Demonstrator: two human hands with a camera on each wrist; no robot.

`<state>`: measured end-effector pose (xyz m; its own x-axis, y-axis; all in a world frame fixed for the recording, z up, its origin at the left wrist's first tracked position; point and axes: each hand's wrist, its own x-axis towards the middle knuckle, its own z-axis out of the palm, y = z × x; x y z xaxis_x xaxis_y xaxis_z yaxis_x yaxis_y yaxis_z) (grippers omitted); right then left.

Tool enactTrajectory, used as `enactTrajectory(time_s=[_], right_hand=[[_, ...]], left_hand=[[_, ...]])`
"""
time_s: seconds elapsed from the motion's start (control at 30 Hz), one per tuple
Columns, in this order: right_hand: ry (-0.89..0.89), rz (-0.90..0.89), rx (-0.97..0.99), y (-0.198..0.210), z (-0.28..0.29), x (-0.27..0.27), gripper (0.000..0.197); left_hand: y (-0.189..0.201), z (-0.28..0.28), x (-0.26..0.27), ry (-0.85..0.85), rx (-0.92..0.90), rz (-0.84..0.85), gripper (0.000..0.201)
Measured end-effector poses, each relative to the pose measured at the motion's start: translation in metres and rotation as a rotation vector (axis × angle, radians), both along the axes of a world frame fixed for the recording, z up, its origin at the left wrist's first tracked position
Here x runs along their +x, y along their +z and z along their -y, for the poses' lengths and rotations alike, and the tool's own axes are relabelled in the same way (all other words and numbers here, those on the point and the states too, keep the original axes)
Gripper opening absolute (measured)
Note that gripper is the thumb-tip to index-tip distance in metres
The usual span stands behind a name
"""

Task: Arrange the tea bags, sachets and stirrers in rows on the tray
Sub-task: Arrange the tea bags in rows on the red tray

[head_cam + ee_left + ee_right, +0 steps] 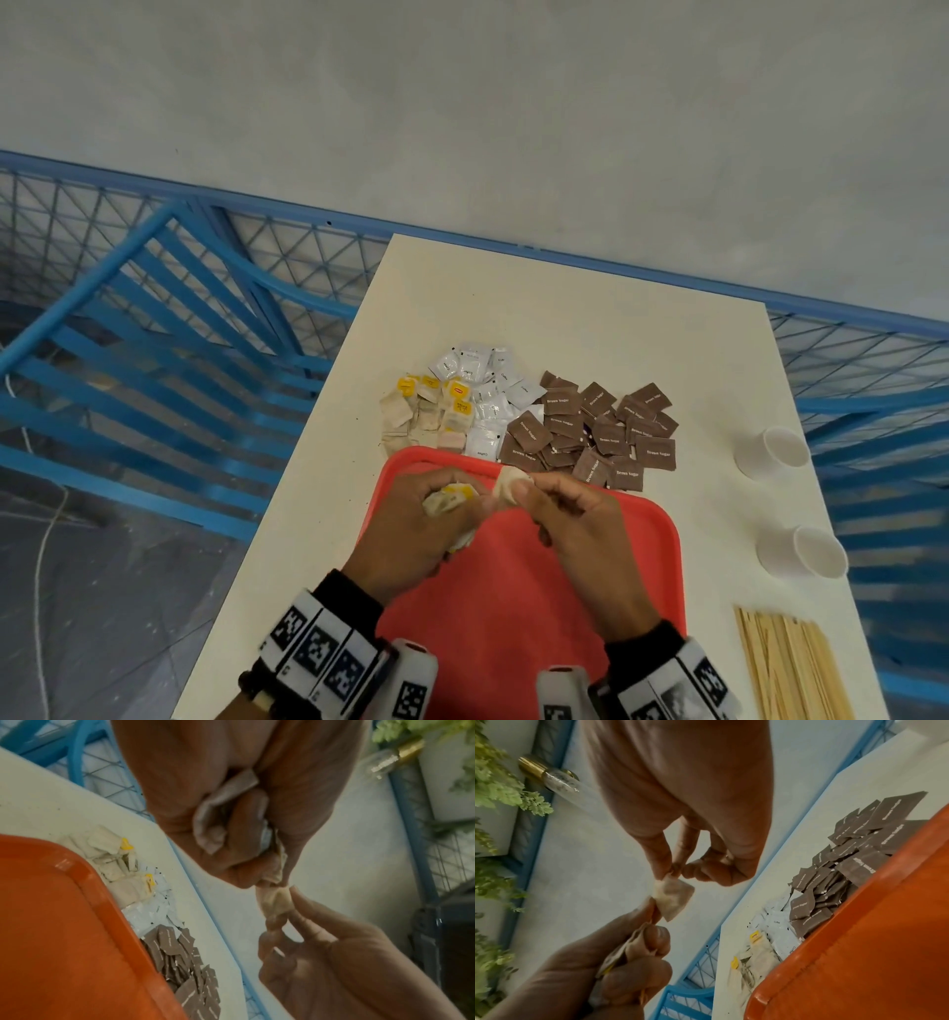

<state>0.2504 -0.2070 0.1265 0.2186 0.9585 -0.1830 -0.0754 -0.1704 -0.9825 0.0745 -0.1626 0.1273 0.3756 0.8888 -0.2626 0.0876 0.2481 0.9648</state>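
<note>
Your left hand (411, 524) is clenched round a crumpled bunch of beige paper tea bags with yellow tags (449, 501), while your right hand (575, 519) pinches a single beige tea bag (673, 898) by its corner, just beside the bunch, above the far edge of the red plastic tray (642, 555). Strings may be tangled, I judge; pulling hard could tear a bag or drag others out of your fist. The tray floor below looks bare, so there is room to start a row. Beyond its far rim lie loose tea bags (421, 419), white sachets (488, 390) and brown sugar sachets (595, 431), touching the rim; a careless sweep would scatter them. Wooden stirrers (791, 668) wait well to your right.
</note>
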Motion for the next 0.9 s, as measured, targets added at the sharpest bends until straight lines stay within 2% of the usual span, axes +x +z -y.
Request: enactTrajectory(time_s=[0.07,0.13,0.27,0.37,0.5,0.57,0.63,0.73,0.8,0.9], right_hand=[[-0.002,0.028,-0.012,0.0,-0.001,0.001,0.012],[0.032,0.039,-0.032,-0.001,0.0,0.001,0.016],[0.106,0.101,-0.018,-0.003,-0.003,0.002,0.008],[0.155,0.161,0.026,-0.006,-0.006,0.0,0.007],[0.149,0.114,0.023,-0.01,-0.005,-0.005,0.008],[0.189,0.099,-0.023,-0.014,-0.002,-0.009,0.012],[0.244,0.102,-0.071,-0.019,-0.001,-0.014,0.012],[0.223,0.083,-0.123,-0.029,-0.008,-0.021,0.008],[0.168,0.067,-0.179,-0.043,-0.018,-0.023,0.004],[0.142,0.138,-0.311,-0.078,-0.04,-0.032,0.016]], left_hand=[[-0.002,0.001,0.0,0.002,-0.02,-0.006,0.019],[-0.002,0.001,-0.001,0.026,-0.054,0.023,0.012],[-0.004,-0.001,-0.003,0.025,-0.07,0.028,0.029],[-0.007,-0.005,-0.006,-0.058,-0.054,0.001,0.013],[-0.01,-0.007,-0.01,-0.081,-0.063,0.044,0.018],[-0.014,-0.007,-0.014,-0.068,-0.105,0.051,0.025],[-0.021,-0.007,-0.019,-0.069,-0.151,0.046,0.024],[-0.033,-0.005,-0.028,-0.04,-0.189,-0.021,0.023],[-0.044,-0.009,-0.04,0.035,-0.192,-0.099,0.02],[-0.074,-0.027,-0.064,0.179,-0.151,-0.354,0.009]])
